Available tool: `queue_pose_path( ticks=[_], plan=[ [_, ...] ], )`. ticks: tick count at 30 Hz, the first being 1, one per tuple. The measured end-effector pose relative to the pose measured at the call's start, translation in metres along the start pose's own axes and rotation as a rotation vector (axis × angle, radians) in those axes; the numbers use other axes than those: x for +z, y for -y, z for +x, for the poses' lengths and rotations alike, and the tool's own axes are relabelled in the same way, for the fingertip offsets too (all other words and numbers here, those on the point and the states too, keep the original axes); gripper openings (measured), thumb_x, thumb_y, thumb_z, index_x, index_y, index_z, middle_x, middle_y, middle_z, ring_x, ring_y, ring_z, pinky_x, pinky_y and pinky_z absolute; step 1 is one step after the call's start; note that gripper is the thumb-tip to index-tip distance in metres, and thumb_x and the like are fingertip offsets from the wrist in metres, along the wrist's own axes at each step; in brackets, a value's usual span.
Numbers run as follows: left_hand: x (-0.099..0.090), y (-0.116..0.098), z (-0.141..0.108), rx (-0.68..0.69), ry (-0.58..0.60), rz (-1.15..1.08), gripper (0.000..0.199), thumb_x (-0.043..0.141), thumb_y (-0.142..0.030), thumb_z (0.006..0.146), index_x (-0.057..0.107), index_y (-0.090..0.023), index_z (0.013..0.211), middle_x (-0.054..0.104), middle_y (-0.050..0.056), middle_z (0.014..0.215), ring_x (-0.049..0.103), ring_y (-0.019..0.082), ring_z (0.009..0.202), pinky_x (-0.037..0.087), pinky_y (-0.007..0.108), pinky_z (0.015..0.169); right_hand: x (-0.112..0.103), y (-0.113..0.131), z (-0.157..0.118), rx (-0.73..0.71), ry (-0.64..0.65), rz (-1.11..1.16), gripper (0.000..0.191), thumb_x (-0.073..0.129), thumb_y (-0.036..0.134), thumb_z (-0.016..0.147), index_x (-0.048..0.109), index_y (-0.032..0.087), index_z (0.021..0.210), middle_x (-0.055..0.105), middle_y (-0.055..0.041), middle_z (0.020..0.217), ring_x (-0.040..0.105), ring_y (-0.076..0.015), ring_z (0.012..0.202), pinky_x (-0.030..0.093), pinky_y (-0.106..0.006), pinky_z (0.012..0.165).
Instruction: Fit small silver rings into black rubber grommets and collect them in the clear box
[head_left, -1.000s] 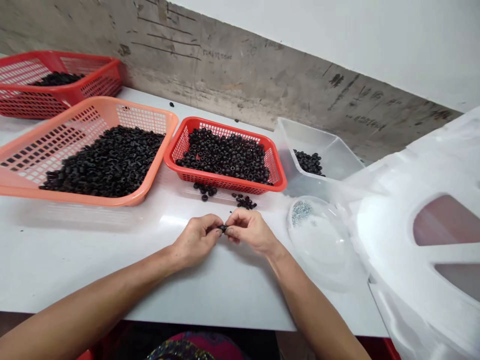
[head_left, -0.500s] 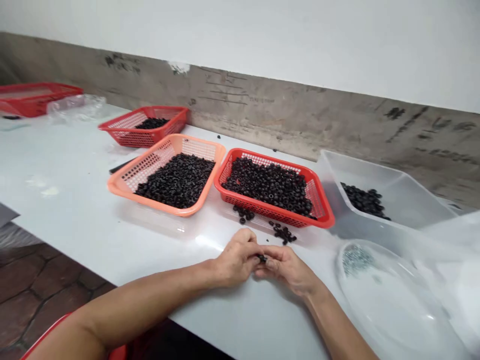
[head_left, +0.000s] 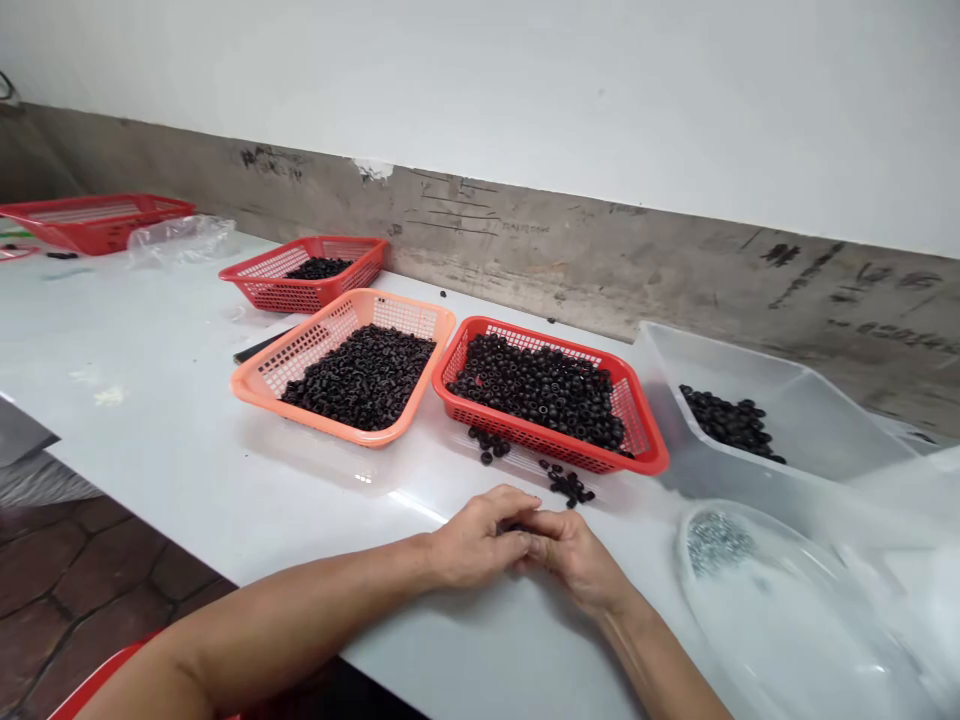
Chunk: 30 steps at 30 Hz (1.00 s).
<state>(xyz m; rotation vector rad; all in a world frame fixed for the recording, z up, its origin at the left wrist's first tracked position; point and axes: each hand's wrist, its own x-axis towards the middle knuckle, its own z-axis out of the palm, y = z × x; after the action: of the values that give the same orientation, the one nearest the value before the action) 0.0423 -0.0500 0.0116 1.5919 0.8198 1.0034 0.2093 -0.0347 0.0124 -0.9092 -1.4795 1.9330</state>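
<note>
Meeting over the worktop (head_left: 172, 400), the left hand (head_left: 476, 545) and the right hand (head_left: 574, 560) press together at the fingers. Each grip is folded over, so I cannot tell whether it is pinching anything; the black piece is probably between the fingertips, where only a dark patch shows. With the hands as the centre of the dial, the red basket (head_left: 480, 410) at 12 o'clock is well filled with black rings (head_left: 559, 395), and the orange basket (head_left: 379, 437) at 10 o'clock carries a deep heap of small black parts (head_left: 367, 375). Loose rings (head_left: 490, 447) lie at 11 o'clock and loose black bits (head_left: 570, 487) between 1 and 2. The clear box (head_left: 720, 490) at 2 o'clock has a smaller black pile (head_left: 727, 420), whether finished pieces or not I cannot say. Judging by these heaps, the single piece looks mid-handling and plenty remains. Compared with half a second ago, the left fingers reach further over the right, covering the piece that showed between the fingertips; the baskets have kept their places, though the view has tipped slightly. A second ago, the piece was plainly pinched from both sides.
</note>
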Motion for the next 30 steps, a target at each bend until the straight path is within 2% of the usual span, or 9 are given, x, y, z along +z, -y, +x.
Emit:
queue_pose_path(
  ticks=[2,4,10,14,18,20,24,26,30],
  plan=[
    [0.0,-0.004,-0.002,0.051,0.072,0.071,0.025,0.052,-0.014,0.079,0.06,-0.017,0.102,0.055,0.005,0.09,0.053,0.017,0.082,0.046,0.033,0.076,0.004,0.003,-0.001,-0.018,-0.022,-0.041,0.029,0.069,0.035,0.073,0.072,0.013,0.093,0.065,-0.0052,0.073,0.056,-0.0147,0.066,0.045,-0.027,0.064],
    [-0.001,-0.005,-0.003,0.092,0.092,0.125,0.021,0.051,-0.014,0.081,0.06,-0.017,0.099,0.057,0.005,0.09,0.052,0.018,0.088,0.044,0.034,0.082,0.009,0.007,-0.001,-0.015,-0.051,-0.082,0.025,0.07,0.034,0.072,0.073,0.013,0.086,0.064,-0.004,0.069,0.056,-0.0142,0.064,0.045,-0.026,0.062],
    [-0.002,0.0,-0.005,0.03,0.099,0.091,0.022,0.048,-0.014,0.082,0.06,-0.017,0.1,0.055,0.004,0.086,0.053,0.017,0.086,0.045,0.033,0.08,0.016,0.008,-0.001,0.019,-0.118,-0.141,0.02,0.067,0.029,0.072,0.073,0.011,0.079,0.063,-0.002,0.061,0.056,-0.0122,0.055,0.046,-0.025,0.057],
    [-0.001,0.005,-0.006,-0.068,0.09,-0.048,0.03,0.049,-0.017,0.083,0.058,-0.018,0.111,0.056,0.006,0.091,0.054,0.016,0.079,0.047,0.031,0.073,0.018,0.004,0.0,0.035,-0.178,-0.118,0.022,0.069,0.03,0.069,0.072,0.01,0.08,0.063,-0.0015,0.058,0.056,-0.0121,0.052,0.046,-0.025,0.055],
    [-0.004,0.006,-0.003,-0.194,0.034,-0.286,0.036,0.059,-0.028,0.079,0.056,-0.014,0.112,0.058,0.007,0.092,0.054,0.012,0.066,0.047,0.031,0.066,0.014,0.0,0.0,0.008,-0.139,-0.019,0.032,0.071,0.038,0.071,0.07,0.01,0.086,0.064,-0.0035,0.066,0.06,-0.013,0.058,0.049,-0.026,0.06],
    [-0.006,0.005,0.0,-0.274,-0.033,-0.407,0.036,0.061,-0.032,0.078,0.057,-0.012,0.107,0.061,0.007,0.091,0.054,0.011,0.063,0.046,0.031,0.066,0.011,-0.002,-0.001,0.014,-0.106,0.07,0.036,0.071,0.039,0.072,0.068,0.009,0.09,0.065,-0.0058,0.072,0.063,-0.0148,0.063,0.05,-0.028,0.062],
    [-0.01,0.002,0.006,-0.394,-0.185,-0.579,0.033,0.067,-0.032,0.075,0.059,-0.011,0.099,0.064,0.009,0.093,0.059,0.014,0.071,0.045,0.032,0.074,0.004,-0.004,-0.004,0.055,-0.09,0.247,0.044,0.073,0.038,0.072,0.063,0.011,0.106,0.069,-0.0091,0.079,0.067,-0.0178,0.066,0.051,-0.028,0.059],
    [-0.01,-0.001,0.007,-0.42,-0.182,-0.626,0.031,0.067,-0.03,0.074,0.059,-0.01,0.097,0.065,0.008,0.089,0.06,0.014,0.069,0.045,0.032,0.073,0.001,-0.005,-0.005,0.058,-0.084,0.298,0.044,0.072,0.04,0.072,0.063,0.012,0.105,0.069,-0.0087,0.076,0.067,-0.0179,0.064,0.051,-0.027,0.056],
    [-0.009,-0.007,0.007,-0.398,-0.085,-0.7,0.028,0.065,-0.031,0.076,0.058,-0.012,0.096,0.067,0.007,0.079,0.062,0.016,0.065,0.047,0.035,0.07,-0.002,-0.006,-0.004,0.043,-0.081,0.361,0.043,0.071,0.042,0.072,0.065,0.011,0.102,0.068,-0.0074,0.073,0.066,-0.0167,0.061,0.051,-0.026,0.054]
  ],
)
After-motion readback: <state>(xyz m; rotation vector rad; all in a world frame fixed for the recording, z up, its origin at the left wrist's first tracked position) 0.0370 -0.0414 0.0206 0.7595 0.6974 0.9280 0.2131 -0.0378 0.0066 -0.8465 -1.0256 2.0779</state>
